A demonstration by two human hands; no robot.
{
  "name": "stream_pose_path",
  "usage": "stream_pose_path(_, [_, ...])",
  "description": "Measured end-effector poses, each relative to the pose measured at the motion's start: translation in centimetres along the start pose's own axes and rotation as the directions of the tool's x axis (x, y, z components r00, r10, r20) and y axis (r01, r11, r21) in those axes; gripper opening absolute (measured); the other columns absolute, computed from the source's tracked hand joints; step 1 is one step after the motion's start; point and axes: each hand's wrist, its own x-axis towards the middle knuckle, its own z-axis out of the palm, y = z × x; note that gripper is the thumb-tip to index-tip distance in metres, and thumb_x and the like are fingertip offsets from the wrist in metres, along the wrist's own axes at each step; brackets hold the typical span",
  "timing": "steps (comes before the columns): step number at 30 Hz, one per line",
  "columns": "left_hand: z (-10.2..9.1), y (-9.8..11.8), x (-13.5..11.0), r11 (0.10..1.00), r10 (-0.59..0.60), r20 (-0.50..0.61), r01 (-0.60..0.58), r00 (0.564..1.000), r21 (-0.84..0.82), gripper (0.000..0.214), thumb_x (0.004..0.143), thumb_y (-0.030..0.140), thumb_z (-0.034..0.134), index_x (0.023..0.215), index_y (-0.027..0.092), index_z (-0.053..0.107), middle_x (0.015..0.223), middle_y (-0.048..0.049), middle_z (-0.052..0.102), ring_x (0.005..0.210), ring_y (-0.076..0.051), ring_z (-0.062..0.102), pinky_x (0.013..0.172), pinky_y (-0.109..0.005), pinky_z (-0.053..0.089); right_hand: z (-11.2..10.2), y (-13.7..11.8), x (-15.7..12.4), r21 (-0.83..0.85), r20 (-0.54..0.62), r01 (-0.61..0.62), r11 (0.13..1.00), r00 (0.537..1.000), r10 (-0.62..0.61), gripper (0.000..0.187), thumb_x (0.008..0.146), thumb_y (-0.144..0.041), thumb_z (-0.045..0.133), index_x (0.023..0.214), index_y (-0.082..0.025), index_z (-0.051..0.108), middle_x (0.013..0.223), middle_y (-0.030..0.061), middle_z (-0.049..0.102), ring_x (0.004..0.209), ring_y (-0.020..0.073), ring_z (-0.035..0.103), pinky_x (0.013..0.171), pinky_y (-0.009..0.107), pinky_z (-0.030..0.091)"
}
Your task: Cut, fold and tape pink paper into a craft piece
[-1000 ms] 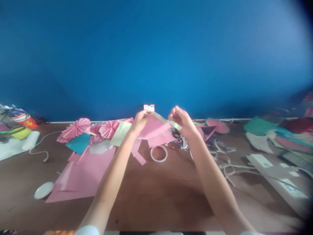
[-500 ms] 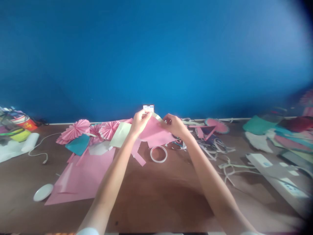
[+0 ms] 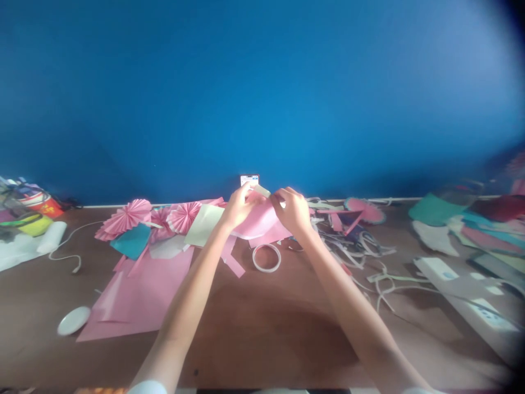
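Between my two hands a sheet of pink paper (image 3: 259,220) is held up, with a pale strip (image 3: 261,191) along its top edge. My left hand (image 3: 240,206) pinches the paper's upper left side. At the upper right, my right hand (image 3: 292,208) has its fingers closed on the same sheet; the fingertips are partly hidden. Just below the paper, a white roll of tape (image 3: 266,258) lies flat on the table. A phone (image 3: 250,179) with a lit screen stands behind my left hand.
Pink pleated paper fans (image 3: 184,217), a pale green sheet (image 3: 204,225) and a large pink sheet (image 3: 135,295) lie to the left. On the right are tangled white strips (image 3: 348,249) and a power strip (image 3: 459,290). A white oval object (image 3: 74,320) lies at front left.
My right hand has moved slightly left, closer to my left hand. The pink paper between them has bent into a curve, with its lower edge now rounded.
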Motion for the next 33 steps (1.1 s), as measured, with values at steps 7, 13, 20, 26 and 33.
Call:
stream_pose_path(7, [0.2,-0.3,0.0,0.997,0.043,-0.005,-0.042,0.999,0.057,0.033,0.080,0.035,0.070,0.109,0.022,0.063,0.117,-0.0062,0.066,0.110,-0.024,0.061,0.096,-0.032,0.042,-0.4,0.2,0.2,0.025,0.044,0.020,0.999,0.999,-0.021,0.026,0.095,-0.032,0.047,0.084,-0.021,0.067,0.085,0.0068,0.067,0.077,0.0210,0.059,0.065,0.029,0.036])
stream_pose_path(13, [0.5,-0.9,-0.1,0.997,0.040,0.053,-0.043,0.998,0.065,0.026,0.086,0.027,0.059,0.112,0.023,0.061,0.117,-0.0057,0.066,0.108,-0.023,0.061,0.093,-0.032,0.043,-0.4,-0.1,0.2,0.011,0.077,0.135,0.991,0.988,-0.135,0.020,0.094,-0.028,0.048,0.104,-0.021,0.065,0.097,0.0077,0.068,0.088,0.0224,0.059,0.072,0.030,0.037])
stream_pose_path(20, [0.9,-0.7,-0.3,0.998,-0.001,0.088,-0.005,0.996,0.062,0.027,0.088,0.022,0.053,0.114,0.020,0.061,0.116,-0.0081,0.066,0.103,-0.023,0.061,0.084,-0.031,0.045,0.0,0.2,0.0,-0.211,0.146,0.236,0.949,0.967,-0.208,0.022,0.098,-0.027,0.043,0.091,-0.020,0.064,0.089,0.0076,0.067,0.085,0.0226,0.056,0.073,0.032,0.031])
stream_pose_path(26, [1.2,-1.4,-0.2,0.992,-0.087,0.102,0.077,0.991,0.101,0.026,0.082,0.018,0.055,0.107,0.018,0.063,0.095,-0.0054,0.068,0.085,-0.021,0.063,0.074,-0.029,0.046,0.5,0.1,0.0,-0.326,0.154,0.312,0.892,0.949,-0.276,0.019,0.096,-0.022,0.044,0.086,-0.019,0.060,0.089,0.0088,0.066,0.085,0.0229,0.054,0.070,0.034,0.026])
stream_pose_path(33, [1.3,-1.5,-0.4,0.972,-0.101,0.109,0.074,0.989,0.222,0.010,0.078,0.014,0.052,0.072,0.019,0.057,0.067,-0.0004,0.059,0.064,-0.017,0.055,0.059,-0.026,0.038,1.0,0.2,-0.3,-0.359,0.138,0.324,0.875,0.946,-0.294,0.016,0.096,-0.020,0.044,0.088,-0.019,0.057,0.087,0.0094,0.066,0.084,0.0238,0.053,0.071,0.034,0.026])
